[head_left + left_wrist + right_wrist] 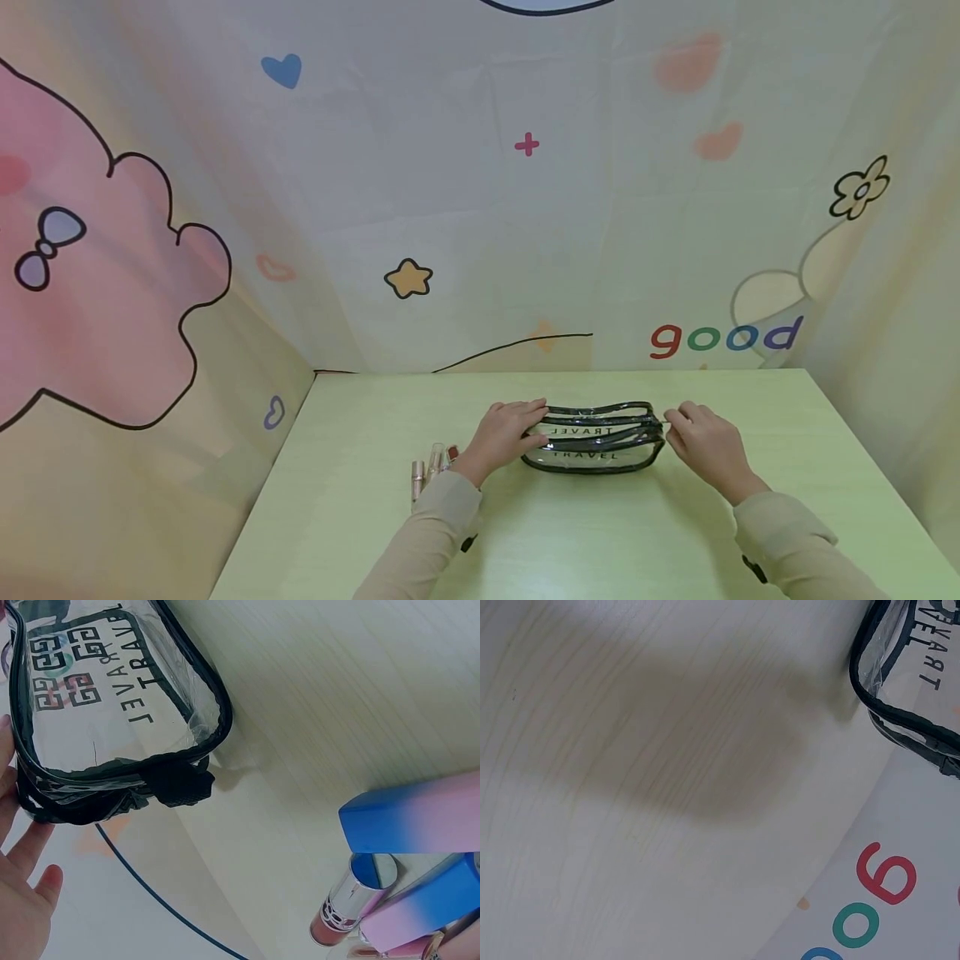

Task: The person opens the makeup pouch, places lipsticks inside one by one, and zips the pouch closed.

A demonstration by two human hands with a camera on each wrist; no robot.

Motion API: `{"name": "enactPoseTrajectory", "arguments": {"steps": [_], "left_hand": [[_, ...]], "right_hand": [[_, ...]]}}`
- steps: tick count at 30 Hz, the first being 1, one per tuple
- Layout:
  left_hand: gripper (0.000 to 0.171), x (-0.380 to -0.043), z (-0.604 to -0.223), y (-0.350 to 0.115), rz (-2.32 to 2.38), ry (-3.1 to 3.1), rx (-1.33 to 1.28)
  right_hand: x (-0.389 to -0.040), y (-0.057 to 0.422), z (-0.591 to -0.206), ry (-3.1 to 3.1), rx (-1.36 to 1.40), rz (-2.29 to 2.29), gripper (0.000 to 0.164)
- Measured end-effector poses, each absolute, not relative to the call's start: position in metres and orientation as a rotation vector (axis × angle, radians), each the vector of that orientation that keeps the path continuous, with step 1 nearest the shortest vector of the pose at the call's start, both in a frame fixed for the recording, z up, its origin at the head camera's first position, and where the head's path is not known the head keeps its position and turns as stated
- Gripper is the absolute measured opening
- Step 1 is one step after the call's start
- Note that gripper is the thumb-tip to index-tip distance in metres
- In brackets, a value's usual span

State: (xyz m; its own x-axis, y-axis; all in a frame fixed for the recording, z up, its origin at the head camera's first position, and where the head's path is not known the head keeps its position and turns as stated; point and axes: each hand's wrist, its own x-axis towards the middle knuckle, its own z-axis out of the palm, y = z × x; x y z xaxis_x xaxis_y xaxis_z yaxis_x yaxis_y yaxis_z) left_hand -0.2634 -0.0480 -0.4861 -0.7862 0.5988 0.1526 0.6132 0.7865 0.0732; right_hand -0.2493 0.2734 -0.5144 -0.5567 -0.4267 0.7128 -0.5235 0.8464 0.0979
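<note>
Left grip (504,433) holds the pouch (592,458), long axis running left-to-right.

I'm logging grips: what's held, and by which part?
The clear TRAVEL pouch: left hand holds its left end; right hand seems to pinch its right end, exact part unclear.

Beige sleeves (411,552), broad cuffs (780,527)

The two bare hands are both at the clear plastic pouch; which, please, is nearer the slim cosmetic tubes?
The left hand, close beside the tubes; the right hand is at the opposite end of the pouch.
</note>
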Motion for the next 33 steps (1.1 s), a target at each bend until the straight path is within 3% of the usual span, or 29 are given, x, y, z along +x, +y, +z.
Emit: {"name": "enactPoseTrajectory", "arguments": {"steps": [3, 7, 13, 18, 33], "left_hand": [[0.052, -0.264, -0.486, -0.048, -0.180, -2.852, -0.973], [0.053, -0.264, -0.486, -0.048, -0.183, -2.854, -0.972], [0.053, -0.263, -0.484, -0.048, -0.179, -2.857, -0.975], [0.053, -0.262, -0.483, -0.048, -0.186, -2.864, -0.976], [0.054, -0.263, -0.483, -0.047, -0.213, -2.874, -0.982]], "right_hand": [[-0.248, 0.275, -0.515, -2.258, 0.663, 0.165, 0.024], [-0.246, 0.278, -0.518, -2.268, 0.629, 0.167, 0.044], [-0.246, 0.280, -0.524, -2.268, 0.621, 0.171, 0.021], [-0.252, 0.288, -0.543, -2.245, 0.627, 0.192, 0.014], [-0.244, 0.279, -0.544, -2.276, 0.583, 0.159, 0.017]]}}
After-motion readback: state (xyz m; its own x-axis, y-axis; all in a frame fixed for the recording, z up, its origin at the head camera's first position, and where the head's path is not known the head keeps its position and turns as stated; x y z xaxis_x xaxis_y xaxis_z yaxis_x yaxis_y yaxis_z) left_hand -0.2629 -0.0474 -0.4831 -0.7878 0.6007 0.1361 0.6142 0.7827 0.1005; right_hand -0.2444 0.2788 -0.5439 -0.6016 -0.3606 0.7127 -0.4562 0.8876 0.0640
